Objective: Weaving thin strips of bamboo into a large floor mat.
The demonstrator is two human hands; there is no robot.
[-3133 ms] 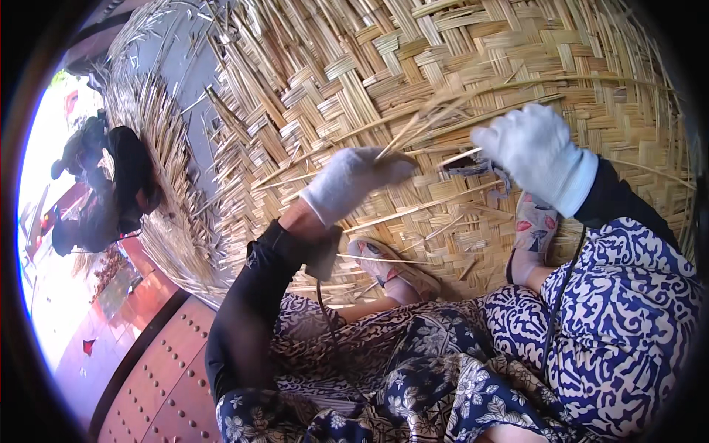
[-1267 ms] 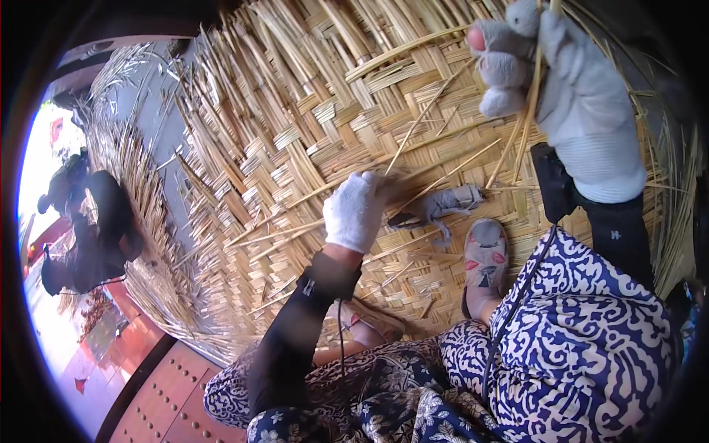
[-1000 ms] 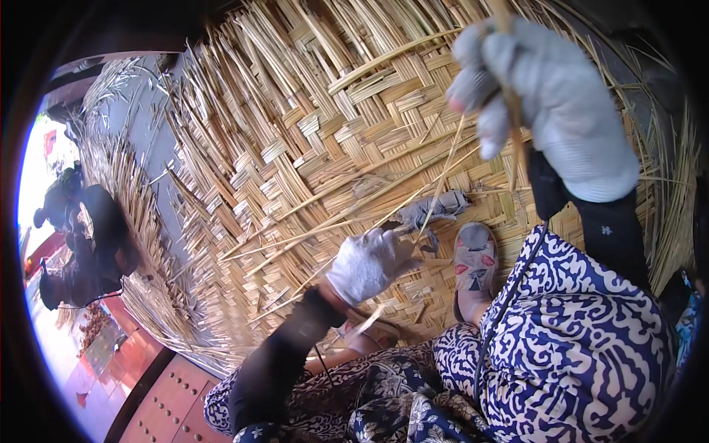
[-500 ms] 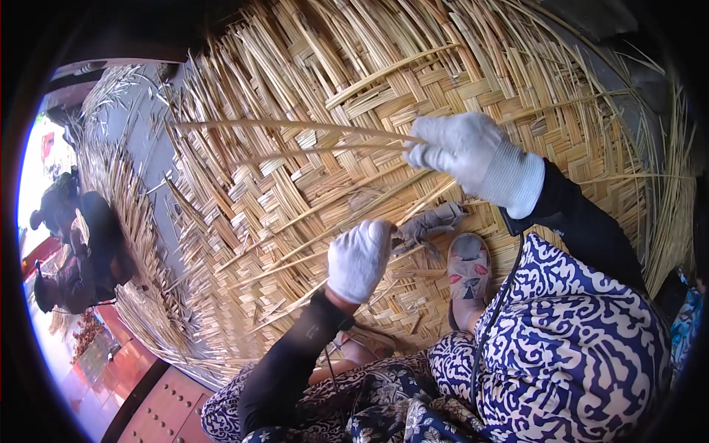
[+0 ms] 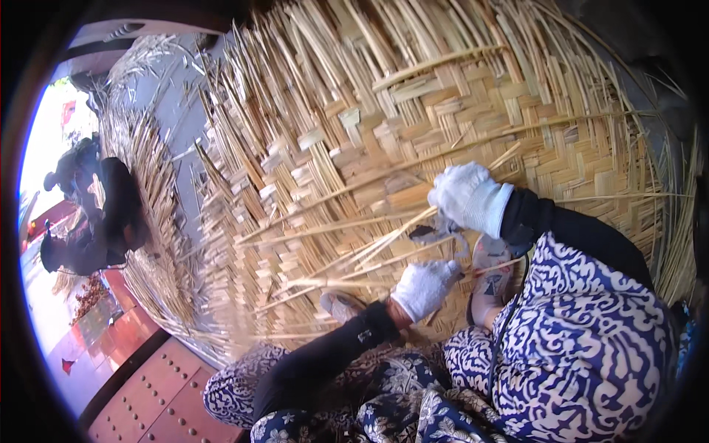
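A large woven reed mat in a herringbone pattern spreads beneath me, with loose strip ends fanning out at its far and left sides. My right hand, in a white knit glove, is closed around several pale reed strips that trail down to the left over the mat. Lower and a little left, my left hand, also gloved in white, is closed on a reed strip that shows on both sides of the fist. Crumpled grey material lies between the hands, partly covered.
My shoes rest on the mat, close to both hands. Grey floor with straw scraps shows at the far left. Beyond it is a person in dark clothing beside another fringed mat edge. A studded reddish panel stands lower left.
My right hand has come down toward me, lowering the long strips onto the mat. My left hand has moved right and slightly down. The whole view has shifted a little.
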